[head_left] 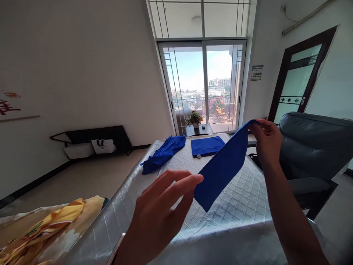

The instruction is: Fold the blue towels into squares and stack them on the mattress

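Observation:
A blue cloth [223,165] hangs tilted in the air between my two hands, above the table. My left hand [168,206] pinches its lower left corner between thumb and fingers. Higher up, my right hand [267,140] grips the upper right corner. Beyond it, a folded blue cloth [205,145] lies flat on the table, with a small pale tag at its front edge. To the left of that, a crumpled blue cloth [164,154] is bunched near the table's edge.
A quilted silvery cover [237,198] spreads over the table. Yellow fabric [60,217] lies at lower left. A dark armchair [317,147] stands close on the right. Behind the table, a potted plant [194,118] sits by the sliding glass door [204,84]. Bags [103,146] rest along the left wall.

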Tool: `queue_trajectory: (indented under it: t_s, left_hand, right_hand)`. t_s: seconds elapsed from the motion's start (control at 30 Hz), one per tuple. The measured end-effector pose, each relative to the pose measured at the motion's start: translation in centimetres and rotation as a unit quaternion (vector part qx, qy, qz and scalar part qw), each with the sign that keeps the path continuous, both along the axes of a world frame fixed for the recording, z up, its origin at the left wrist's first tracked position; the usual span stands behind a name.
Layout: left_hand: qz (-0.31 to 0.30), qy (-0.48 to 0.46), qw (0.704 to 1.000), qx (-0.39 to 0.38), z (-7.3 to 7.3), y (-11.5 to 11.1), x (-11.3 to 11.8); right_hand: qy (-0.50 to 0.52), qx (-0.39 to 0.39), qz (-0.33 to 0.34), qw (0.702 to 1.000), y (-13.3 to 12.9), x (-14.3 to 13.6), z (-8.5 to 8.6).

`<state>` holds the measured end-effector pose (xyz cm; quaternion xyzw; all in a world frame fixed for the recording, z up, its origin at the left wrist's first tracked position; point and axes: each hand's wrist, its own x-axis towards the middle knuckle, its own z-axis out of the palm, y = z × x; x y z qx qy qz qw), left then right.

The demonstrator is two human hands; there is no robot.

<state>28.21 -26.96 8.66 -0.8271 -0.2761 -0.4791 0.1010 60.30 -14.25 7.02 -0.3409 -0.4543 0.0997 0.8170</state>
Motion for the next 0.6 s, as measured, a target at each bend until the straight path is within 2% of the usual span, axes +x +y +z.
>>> queue_trajectory:
  t_s: [0.07,0.13,0.2,0.27,0.37,0.47,0.53,0.6]
  left_hand:
    - [-0.056,0.01,0.998,-0.038,-0.2,0.3,1.0]
    - [-0.077,-0.007,0.994,-0.076,-0.7,0.8,1.4]
    - [-0.065,-0.032,0.991,-0.11,-1.7,1.8,1.0]
    - [-0.018,-0.055,0.987,-0.15,-3.4,2.9,-0.4]
    - [0.085,-0.085,0.964,-0.238,-8.0,4.9,-3.8]
    - [0.161,-0.101,0.915,-0.357,-14.3,6.7,-8.0]
    - [0.215,-0.098,0.873,-0.426,-18.5,7.6,-10.7]
    - [0.256,-0.092,0.841,-0.468,-22.0,8.0,-13.0]
  right_hand:
    - [-0.02,-0.021,-0.009,1.0,1.2,-0.3,0.4]
    - [-0.058,-0.058,0.019,0.996,3.8,-1.5,0.3]
    - [-0.112,-0.103,0.063,0.986,7.1,-4.1,-0.5]
    - [-0.177,-0.16,0.098,0.966,10.4,-7.8,-2.1]
    - [-0.291,-0.226,0.139,0.919,13.4,-14.7,-5.6]
    - [-0.366,-0.254,0.197,0.873,13.1,-20.4,-10.3]
    - [-0.41,-0.265,0.233,0.841,11.8,-22.3,-13.5]
    - [-0.452,-0.271,0.258,0.809,10.2,-22.1,-16.4]
